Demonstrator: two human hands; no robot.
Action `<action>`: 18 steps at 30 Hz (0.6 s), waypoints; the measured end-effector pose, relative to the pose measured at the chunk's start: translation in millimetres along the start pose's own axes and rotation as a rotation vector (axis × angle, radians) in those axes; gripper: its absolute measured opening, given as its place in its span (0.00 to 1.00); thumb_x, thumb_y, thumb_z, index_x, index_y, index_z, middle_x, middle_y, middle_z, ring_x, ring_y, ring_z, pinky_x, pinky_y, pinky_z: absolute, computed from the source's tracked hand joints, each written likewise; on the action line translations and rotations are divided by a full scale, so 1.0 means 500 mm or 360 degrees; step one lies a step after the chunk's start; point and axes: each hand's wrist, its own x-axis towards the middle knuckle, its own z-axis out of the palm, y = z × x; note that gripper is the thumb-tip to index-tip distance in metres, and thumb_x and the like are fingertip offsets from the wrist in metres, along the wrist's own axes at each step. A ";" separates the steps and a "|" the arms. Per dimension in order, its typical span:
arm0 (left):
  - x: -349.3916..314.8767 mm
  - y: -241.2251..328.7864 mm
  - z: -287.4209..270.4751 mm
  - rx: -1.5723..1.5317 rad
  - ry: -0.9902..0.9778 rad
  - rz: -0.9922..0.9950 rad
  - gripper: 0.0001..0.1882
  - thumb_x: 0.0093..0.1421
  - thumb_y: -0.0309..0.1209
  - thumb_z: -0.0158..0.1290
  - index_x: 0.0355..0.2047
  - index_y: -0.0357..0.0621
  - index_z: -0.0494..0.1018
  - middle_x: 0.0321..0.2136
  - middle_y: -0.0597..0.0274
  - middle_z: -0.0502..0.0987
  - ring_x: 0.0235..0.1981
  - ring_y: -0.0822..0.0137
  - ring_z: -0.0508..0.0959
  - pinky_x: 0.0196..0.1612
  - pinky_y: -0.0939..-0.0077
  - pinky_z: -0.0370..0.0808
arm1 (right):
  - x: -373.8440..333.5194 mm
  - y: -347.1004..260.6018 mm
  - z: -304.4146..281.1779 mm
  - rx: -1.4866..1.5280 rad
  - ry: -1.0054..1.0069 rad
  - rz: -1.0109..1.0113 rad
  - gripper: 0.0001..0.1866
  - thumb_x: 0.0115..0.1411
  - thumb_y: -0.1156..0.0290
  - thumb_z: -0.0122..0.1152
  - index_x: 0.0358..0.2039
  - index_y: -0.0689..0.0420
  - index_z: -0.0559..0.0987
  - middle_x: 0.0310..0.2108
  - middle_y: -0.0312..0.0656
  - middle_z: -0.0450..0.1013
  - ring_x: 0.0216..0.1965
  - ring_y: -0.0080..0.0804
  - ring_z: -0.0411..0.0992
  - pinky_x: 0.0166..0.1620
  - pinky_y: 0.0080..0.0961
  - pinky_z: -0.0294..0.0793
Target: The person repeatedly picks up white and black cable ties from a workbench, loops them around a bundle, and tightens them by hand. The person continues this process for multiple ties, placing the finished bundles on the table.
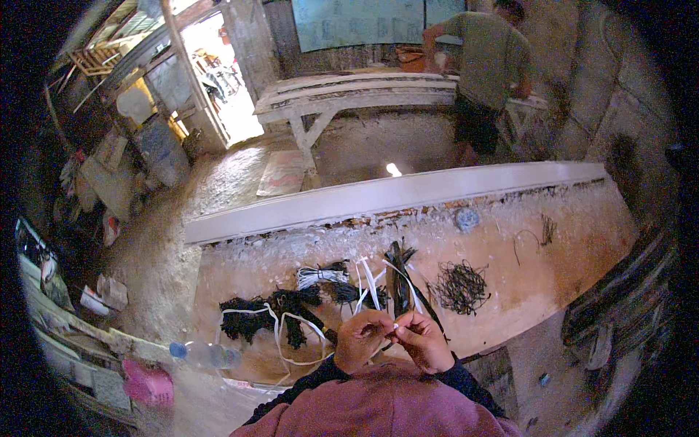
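Note:
Close to my body, my left hand [362, 339] and my right hand [424, 344] meet fingertip to fingertip in a pinch. Between them is a small bit of white strip, mostly hidden by the fingers. More white strip [370, 274] rises behind the hands, and a long loop of it [285, 358] lies on the board to the left. Just beyond my fingers is a bundle of flat black strips [398, 280]. Left of that lie black stringy bundles [244, 320] and a tied bundle of white-and-black cords [322, 274].
A tangle of thin black strands [460, 287] rests on the board [524, 269] at right. Along its far edge runs a long pale beam [408, 195]. A plastic bottle [205, 355] lies at left. Across the room, a person [489, 62] stands by a wooden bench [364, 91].

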 end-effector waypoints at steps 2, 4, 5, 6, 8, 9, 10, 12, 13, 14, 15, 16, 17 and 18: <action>0.004 -0.001 0.001 0.0131 0.0016 0.0067 0.02 0.52 0.23 0.52 0.28 0.39 0.71 0.25 0.60 0.74 0.28 0.71 0.75 0.31 0.78 0.73 | -0.001 0.001 -0.011 0.0081 -0.0025 0.0040 0.04 0.54 0.73 0.55 0.27 0.59 0.72 0.27 0.36 0.70 0.30 0.22 0.68 0.38 0.18 0.67; 0.009 0.001 -0.002 0.0317 0.0027 0.0213 0.02 0.51 0.22 0.52 0.27 0.40 0.71 0.26 0.59 0.75 0.28 0.69 0.76 0.31 0.78 0.73 | -0.002 0.000 -0.017 0.0127 -0.0059 0.0057 0.04 0.53 0.74 0.56 0.28 0.59 0.72 0.27 0.37 0.71 0.31 0.23 0.69 0.39 0.20 0.68; 0.012 0.004 -0.004 0.0364 -0.0011 0.0247 0.03 0.50 0.23 0.53 0.27 0.40 0.71 0.27 0.59 0.75 0.28 0.68 0.76 0.31 0.77 0.73 | -0.002 0.000 -0.019 0.0147 -0.0084 0.0063 0.04 0.53 0.74 0.56 0.28 0.59 0.72 0.27 0.38 0.71 0.31 0.24 0.69 0.39 0.21 0.68; 0.016 0.008 -0.005 0.0412 -0.0048 0.0283 0.03 0.50 0.23 0.53 0.27 0.40 0.72 0.27 0.59 0.75 0.28 0.68 0.76 0.32 0.77 0.73 | 0.000 -0.002 -0.020 0.0188 -0.0096 0.0071 0.04 0.52 0.75 0.57 0.28 0.60 0.72 0.29 0.40 0.72 0.33 0.26 0.70 0.41 0.23 0.69; 0.025 0.016 -0.007 0.0480 -0.0032 0.0459 0.05 0.48 0.23 0.55 0.28 0.41 0.72 0.27 0.59 0.75 0.30 0.67 0.75 0.33 0.77 0.73 | 0.002 -0.002 -0.021 0.0164 -0.0078 0.0034 0.04 0.52 0.75 0.57 0.28 0.60 0.72 0.30 0.41 0.72 0.33 0.27 0.71 0.41 0.23 0.69; 0.026 0.020 -0.004 0.0370 -0.0040 0.0381 0.06 0.46 0.25 0.56 0.26 0.41 0.72 0.26 0.59 0.75 0.29 0.66 0.75 0.33 0.75 0.72 | 0.002 -0.002 -0.022 0.0154 -0.0074 0.0004 0.04 0.52 0.75 0.57 0.28 0.60 0.72 0.30 0.41 0.72 0.34 0.27 0.71 0.41 0.23 0.69; 0.027 0.023 -0.001 0.0268 -0.0026 0.0292 0.07 0.44 0.26 0.58 0.25 0.41 0.73 0.25 0.60 0.75 0.28 0.64 0.75 0.33 0.73 0.71 | 0.003 -0.001 -0.022 0.0149 -0.0093 -0.0039 0.04 0.52 0.75 0.57 0.27 0.60 0.72 0.30 0.42 0.73 0.34 0.27 0.71 0.40 0.23 0.70; 0.030 0.024 -0.002 0.0115 -0.0090 0.0185 0.07 0.44 0.26 0.58 0.25 0.41 0.73 0.26 0.60 0.74 0.29 0.65 0.74 0.33 0.74 0.71 | 0.003 0.001 -0.026 0.0031 -0.0063 -0.0081 0.04 0.51 0.75 0.57 0.27 0.60 0.72 0.29 0.41 0.73 0.33 0.27 0.71 0.39 0.23 0.70; 0.033 0.023 -0.005 0.0063 -0.0168 0.0166 0.07 0.45 0.25 0.57 0.27 0.40 0.72 0.28 0.60 0.73 0.31 0.67 0.74 0.33 0.76 0.72 | 0.003 0.003 -0.029 -0.0028 -0.0060 -0.0123 0.04 0.51 0.76 0.57 0.27 0.60 0.72 0.29 0.41 0.73 0.32 0.26 0.71 0.39 0.22 0.70; 0.032 0.021 -0.008 0.0011 -0.0246 0.0141 0.07 0.47 0.23 0.56 0.29 0.39 0.72 0.30 0.60 0.71 0.33 0.69 0.74 0.34 0.78 0.73 | 0.003 0.005 -0.030 -0.0098 -0.0048 -0.0142 0.04 0.51 0.76 0.58 0.27 0.60 0.72 0.28 0.40 0.72 0.32 0.26 0.71 0.39 0.22 0.70; 0.030 0.019 -0.012 0.0016 -0.0262 0.0128 0.08 0.47 0.24 0.56 0.29 0.39 0.72 0.30 0.60 0.71 0.33 0.69 0.73 0.34 0.78 0.73 | 0.004 0.007 -0.032 -0.0170 -0.0043 -0.0171 0.04 0.51 0.76 0.58 0.27 0.60 0.72 0.28 0.40 0.72 0.31 0.25 0.71 0.38 0.22 0.70; 0.030 0.016 -0.014 0.0021 -0.0277 0.0112 0.08 0.47 0.24 0.56 0.29 0.39 0.72 0.30 0.61 0.70 0.33 0.70 0.73 0.34 0.78 0.72 | 0.004 0.008 -0.032 -0.0241 -0.0038 -0.0196 0.04 0.50 0.77 0.58 0.27 0.59 0.72 0.28 0.39 0.72 0.30 0.24 0.71 0.38 0.22 0.70; 0.029 0.013 -0.017 0.0037 -0.0282 0.0108 0.08 0.47 0.24 0.57 0.29 0.39 0.72 0.30 0.61 0.70 0.33 0.70 0.73 0.34 0.78 0.72 | 0.004 0.010 -0.032 -0.0219 -0.0042 -0.0232 0.05 0.50 0.77 0.59 0.27 0.59 0.72 0.29 0.39 0.72 0.31 0.24 0.70 0.38 0.22 0.70; 0.028 0.010 -0.017 -0.0042 -0.0323 0.0093 0.08 0.47 0.24 0.57 0.30 0.39 0.72 0.30 0.62 0.70 0.32 0.71 0.72 0.35 0.80 0.71 | 0.004 0.010 -0.031 -0.0199 -0.0047 -0.0270 0.05 0.50 0.77 0.59 0.27 0.58 0.72 0.29 0.38 0.72 0.31 0.23 0.70 0.38 0.21 0.70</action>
